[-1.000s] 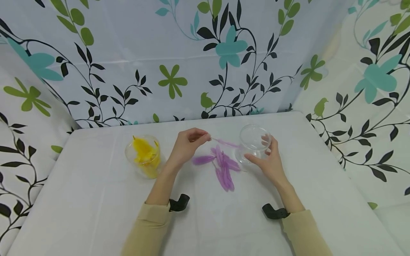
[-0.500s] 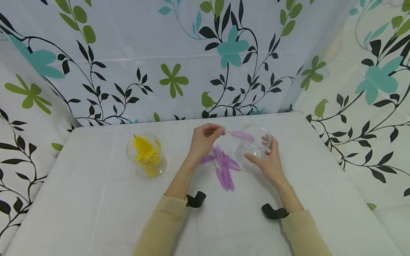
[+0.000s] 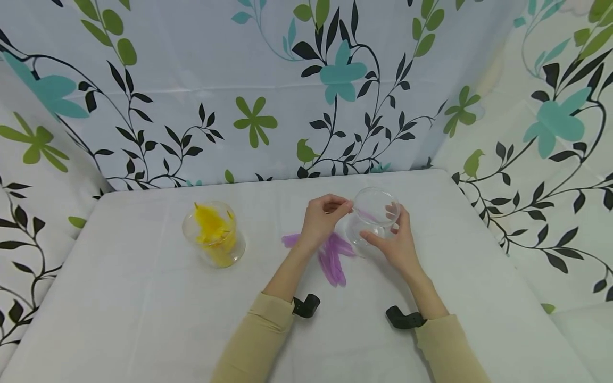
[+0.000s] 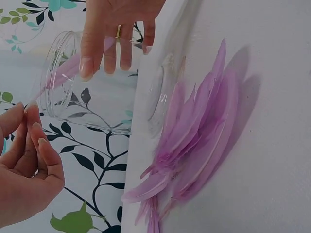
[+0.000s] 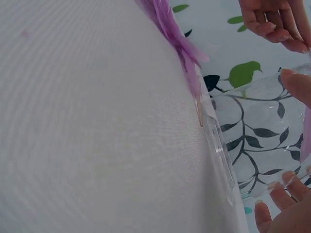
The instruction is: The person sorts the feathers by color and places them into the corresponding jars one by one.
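My left hand (image 3: 321, 219) pinches a purple feather (image 4: 63, 73) by its pale quill at the mouth of a clear jar (image 4: 104, 99). The feather's soft end lies inside the jar, visible through the wall. On the other side, my right hand (image 3: 401, 247) holds the upright jar steady, thumb and fingers on opposite sides of it. A pile of purple feathers (image 3: 332, 260) lies on the table below my left hand, partly covered by that forearm in the head view. The jar's base stands close to the pile.
To the left stands another clear container (image 3: 238, 255), filled with yellow feathers (image 3: 210, 223) that stick out above its rim. A white cloth covers the table (image 3: 182, 330), and a leaf-patterned curtain (image 3: 268, 69) hangs behind its far edge.
My left hand has moved right from beside the pile to the jar's mouth, bringing the purple feather inside. My right hand stays around the jar.
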`<state>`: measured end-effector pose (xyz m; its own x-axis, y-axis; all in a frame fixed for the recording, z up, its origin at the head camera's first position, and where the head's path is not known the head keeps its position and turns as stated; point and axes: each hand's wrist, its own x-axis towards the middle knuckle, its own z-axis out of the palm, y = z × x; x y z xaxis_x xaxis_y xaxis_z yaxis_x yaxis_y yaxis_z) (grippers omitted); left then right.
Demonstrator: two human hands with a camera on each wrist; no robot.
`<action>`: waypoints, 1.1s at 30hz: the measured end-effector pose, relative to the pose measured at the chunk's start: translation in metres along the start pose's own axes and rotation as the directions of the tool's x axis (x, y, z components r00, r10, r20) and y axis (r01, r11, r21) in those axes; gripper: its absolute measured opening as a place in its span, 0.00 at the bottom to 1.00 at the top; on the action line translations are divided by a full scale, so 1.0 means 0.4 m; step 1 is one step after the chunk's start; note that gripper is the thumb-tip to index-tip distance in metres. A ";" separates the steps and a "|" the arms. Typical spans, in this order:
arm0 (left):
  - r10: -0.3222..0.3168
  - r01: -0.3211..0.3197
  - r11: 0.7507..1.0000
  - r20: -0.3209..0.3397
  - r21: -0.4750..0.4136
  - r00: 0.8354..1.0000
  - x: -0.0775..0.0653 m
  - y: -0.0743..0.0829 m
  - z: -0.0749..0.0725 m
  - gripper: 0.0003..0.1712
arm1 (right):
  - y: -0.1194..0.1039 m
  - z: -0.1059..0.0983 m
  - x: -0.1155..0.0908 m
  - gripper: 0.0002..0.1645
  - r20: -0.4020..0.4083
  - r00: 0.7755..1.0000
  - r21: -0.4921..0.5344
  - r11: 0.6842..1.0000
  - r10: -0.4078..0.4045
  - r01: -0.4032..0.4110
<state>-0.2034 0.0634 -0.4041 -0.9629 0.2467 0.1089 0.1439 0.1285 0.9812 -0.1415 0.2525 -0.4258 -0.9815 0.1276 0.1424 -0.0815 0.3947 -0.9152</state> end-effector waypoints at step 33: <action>-0.141 0.150 0.981 -0.077 0.123 0.987 -0.055 -0.135 -0.086 0.14 | 0.012 -0.001 0.009 0.60 0.001 1.000 -0.024 1.000 -0.004 0.004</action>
<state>-0.1977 0.0179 -0.4540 -0.9884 0.1509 -0.0188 0.0248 0.2813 0.9593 -0.1454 0.2552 -0.4297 -0.9813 0.1252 0.1459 -0.0814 0.4170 -0.9053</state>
